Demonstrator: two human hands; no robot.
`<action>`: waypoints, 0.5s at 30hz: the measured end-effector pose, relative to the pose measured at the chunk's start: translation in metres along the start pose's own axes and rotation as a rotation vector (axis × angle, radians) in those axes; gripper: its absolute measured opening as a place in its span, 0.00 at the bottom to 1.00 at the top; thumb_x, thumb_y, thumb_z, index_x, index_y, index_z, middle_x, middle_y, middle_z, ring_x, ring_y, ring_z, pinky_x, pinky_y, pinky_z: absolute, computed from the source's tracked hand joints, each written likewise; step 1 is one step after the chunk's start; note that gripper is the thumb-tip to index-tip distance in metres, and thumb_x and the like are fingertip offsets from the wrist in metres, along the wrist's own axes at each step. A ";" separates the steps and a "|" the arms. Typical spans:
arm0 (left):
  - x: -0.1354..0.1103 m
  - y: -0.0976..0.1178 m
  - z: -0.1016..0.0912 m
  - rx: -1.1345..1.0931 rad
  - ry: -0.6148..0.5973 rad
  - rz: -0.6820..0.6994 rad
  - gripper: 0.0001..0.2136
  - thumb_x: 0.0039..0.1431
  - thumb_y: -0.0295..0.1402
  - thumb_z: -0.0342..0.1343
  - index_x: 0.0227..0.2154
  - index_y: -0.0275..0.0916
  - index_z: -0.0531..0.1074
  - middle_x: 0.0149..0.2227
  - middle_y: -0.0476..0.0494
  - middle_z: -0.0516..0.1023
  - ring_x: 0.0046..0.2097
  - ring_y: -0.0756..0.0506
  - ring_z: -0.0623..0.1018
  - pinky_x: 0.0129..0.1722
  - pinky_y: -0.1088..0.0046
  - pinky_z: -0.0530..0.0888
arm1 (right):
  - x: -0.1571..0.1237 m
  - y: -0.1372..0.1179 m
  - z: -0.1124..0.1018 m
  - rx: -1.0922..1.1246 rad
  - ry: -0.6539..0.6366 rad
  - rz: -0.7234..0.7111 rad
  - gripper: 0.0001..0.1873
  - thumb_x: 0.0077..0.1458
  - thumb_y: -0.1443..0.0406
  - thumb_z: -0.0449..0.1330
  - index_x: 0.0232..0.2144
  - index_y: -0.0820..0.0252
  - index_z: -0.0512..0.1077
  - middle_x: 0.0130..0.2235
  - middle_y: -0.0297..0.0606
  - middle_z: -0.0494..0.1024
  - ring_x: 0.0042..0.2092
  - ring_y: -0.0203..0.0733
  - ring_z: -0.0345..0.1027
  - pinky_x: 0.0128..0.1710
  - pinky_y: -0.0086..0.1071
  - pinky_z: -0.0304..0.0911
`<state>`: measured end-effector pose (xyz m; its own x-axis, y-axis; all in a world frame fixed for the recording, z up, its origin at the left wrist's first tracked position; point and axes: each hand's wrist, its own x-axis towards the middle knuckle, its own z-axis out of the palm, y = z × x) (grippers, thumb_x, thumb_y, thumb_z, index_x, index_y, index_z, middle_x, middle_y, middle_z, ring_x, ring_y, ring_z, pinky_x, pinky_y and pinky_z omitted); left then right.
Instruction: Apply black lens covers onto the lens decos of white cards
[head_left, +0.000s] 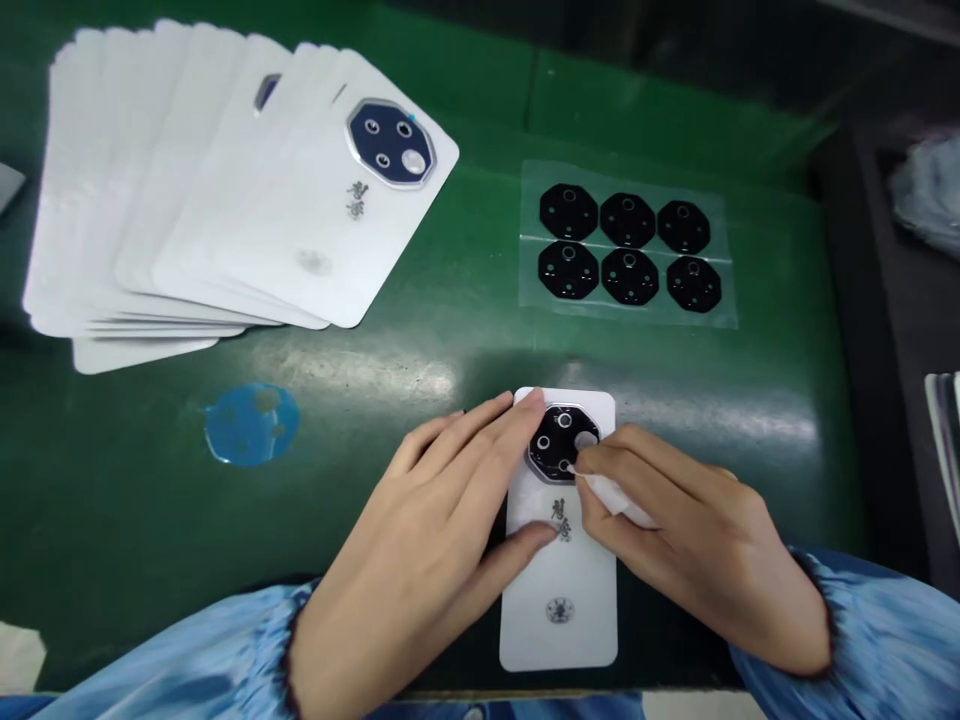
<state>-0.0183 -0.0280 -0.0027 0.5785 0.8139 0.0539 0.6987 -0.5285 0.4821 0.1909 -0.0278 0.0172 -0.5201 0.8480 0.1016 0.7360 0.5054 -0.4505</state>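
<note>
Near centre: white card (561,610), long axis near-far | L hand (442,500) open, pressing it | R hand (675,510) gripping white wipe (615,500) on black lens plate (559,445)

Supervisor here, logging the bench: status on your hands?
Left hand pinning white phone back panel. Right hand holding white wipe against its black octagonal camera plate. Fanned panels off to the left, apart from the hands.

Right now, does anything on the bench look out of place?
A blue round patch lies alone on the green mat, left of the left hand; film or spill, I cannot tell. The top white panel shows a grey smudge.
</note>
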 end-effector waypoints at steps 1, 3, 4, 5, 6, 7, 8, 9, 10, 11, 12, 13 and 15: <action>0.000 0.000 0.000 0.008 -0.001 0.000 0.33 0.62 0.41 0.54 0.65 0.35 0.49 0.64 0.45 0.61 0.64 0.44 0.61 0.59 0.66 0.60 | 0.001 0.000 0.000 -0.007 -0.016 -0.007 0.05 0.62 0.72 0.52 0.37 0.60 0.67 0.35 0.33 0.72 0.32 0.33 0.66 0.29 0.28 0.62; 0.001 0.000 0.001 0.004 0.009 0.000 0.32 0.62 0.40 0.54 0.64 0.35 0.50 0.63 0.45 0.63 0.63 0.43 0.62 0.59 0.65 0.61 | 0.002 -0.001 -0.001 0.018 -0.039 0.007 0.05 0.62 0.72 0.53 0.38 0.60 0.67 0.36 0.33 0.73 0.32 0.33 0.67 0.30 0.28 0.63; 0.001 0.000 0.001 -0.005 0.014 0.001 0.32 0.62 0.39 0.54 0.64 0.35 0.50 0.63 0.44 0.63 0.63 0.42 0.62 0.59 0.64 0.62 | 0.002 -0.001 -0.001 0.039 -0.048 0.021 0.05 0.62 0.71 0.53 0.39 0.59 0.67 0.37 0.34 0.73 0.32 0.33 0.68 0.30 0.28 0.64; 0.001 0.000 0.001 -0.011 0.018 0.001 0.31 0.62 0.39 0.54 0.64 0.34 0.50 0.63 0.43 0.63 0.63 0.42 0.62 0.58 0.63 0.62 | 0.003 -0.001 -0.001 0.057 -0.056 0.028 0.04 0.62 0.71 0.53 0.39 0.59 0.67 0.37 0.34 0.73 0.31 0.33 0.68 0.30 0.29 0.65; 0.001 0.000 0.001 -0.015 0.018 0.001 0.31 0.62 0.39 0.53 0.64 0.34 0.51 0.63 0.43 0.63 0.63 0.42 0.63 0.58 0.63 0.62 | 0.003 -0.002 -0.001 0.062 -0.062 0.029 0.04 0.63 0.70 0.53 0.39 0.59 0.67 0.38 0.35 0.74 0.31 0.34 0.68 0.31 0.29 0.66; 0.001 0.000 0.000 -0.017 0.017 0.001 0.31 0.62 0.39 0.53 0.64 0.33 0.51 0.63 0.42 0.63 0.63 0.42 0.63 0.59 0.63 0.62 | 0.003 -0.003 -0.002 0.053 -0.064 0.028 0.04 0.63 0.70 0.53 0.39 0.59 0.67 0.38 0.35 0.74 0.31 0.34 0.68 0.31 0.29 0.66; 0.002 0.000 0.000 -0.018 0.018 0.004 0.31 0.62 0.38 0.53 0.64 0.33 0.51 0.63 0.42 0.63 0.63 0.42 0.63 0.59 0.62 0.62 | 0.004 -0.003 -0.003 0.036 -0.070 0.018 0.04 0.63 0.70 0.53 0.39 0.59 0.67 0.39 0.36 0.74 0.32 0.35 0.69 0.31 0.30 0.66; 0.002 0.000 0.000 -0.019 0.014 0.005 0.31 0.62 0.38 0.53 0.64 0.33 0.51 0.63 0.41 0.63 0.63 0.41 0.63 0.59 0.62 0.63 | 0.005 -0.004 -0.004 0.016 -0.084 0.002 0.04 0.64 0.70 0.52 0.38 0.60 0.67 0.39 0.37 0.74 0.33 0.35 0.69 0.31 0.31 0.66; 0.002 0.000 0.000 -0.022 0.015 0.006 0.30 0.63 0.38 0.52 0.64 0.33 0.51 0.63 0.41 0.63 0.63 0.41 0.63 0.58 0.61 0.63 | 0.005 -0.005 -0.005 -0.005 -0.108 -0.020 0.05 0.64 0.71 0.52 0.38 0.60 0.67 0.39 0.38 0.74 0.33 0.36 0.70 0.30 0.32 0.66; 0.002 0.000 0.000 -0.025 0.016 0.008 0.30 0.63 0.38 0.52 0.64 0.33 0.51 0.63 0.40 0.63 0.63 0.41 0.63 0.58 0.61 0.64 | 0.006 -0.005 -0.007 -0.026 -0.137 -0.042 0.06 0.64 0.71 0.50 0.37 0.61 0.67 0.39 0.39 0.74 0.33 0.37 0.70 0.29 0.33 0.66; 0.002 0.000 0.000 -0.026 0.019 0.009 0.30 0.64 0.38 0.51 0.64 0.33 0.51 0.63 0.40 0.63 0.63 0.40 0.63 0.58 0.60 0.64 | 0.008 -0.005 -0.008 -0.047 -0.167 -0.062 0.08 0.65 0.72 0.49 0.36 0.61 0.68 0.38 0.39 0.74 0.33 0.38 0.69 0.28 0.33 0.66; 0.002 0.001 0.000 -0.023 0.023 0.011 0.29 0.64 0.38 0.50 0.64 0.33 0.51 0.63 0.39 0.63 0.63 0.39 0.64 0.58 0.59 0.64 | 0.009 -0.005 -0.009 -0.069 -0.194 -0.083 0.10 0.65 0.72 0.48 0.34 0.61 0.68 0.38 0.40 0.74 0.33 0.38 0.69 0.28 0.34 0.65; 0.001 0.001 0.000 -0.007 0.025 0.015 0.29 0.65 0.38 0.49 0.64 0.33 0.51 0.63 0.39 0.63 0.62 0.39 0.64 0.58 0.58 0.64 | 0.013 -0.005 -0.009 -0.113 -0.227 -0.105 0.13 0.64 0.73 0.47 0.31 0.60 0.68 0.36 0.40 0.74 0.31 0.39 0.68 0.26 0.35 0.65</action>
<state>-0.0167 -0.0275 -0.0019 0.5778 0.8119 0.0830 0.6871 -0.5388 0.4874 0.1844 -0.0184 0.0292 -0.6704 0.7391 -0.0651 0.7103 0.6139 -0.3445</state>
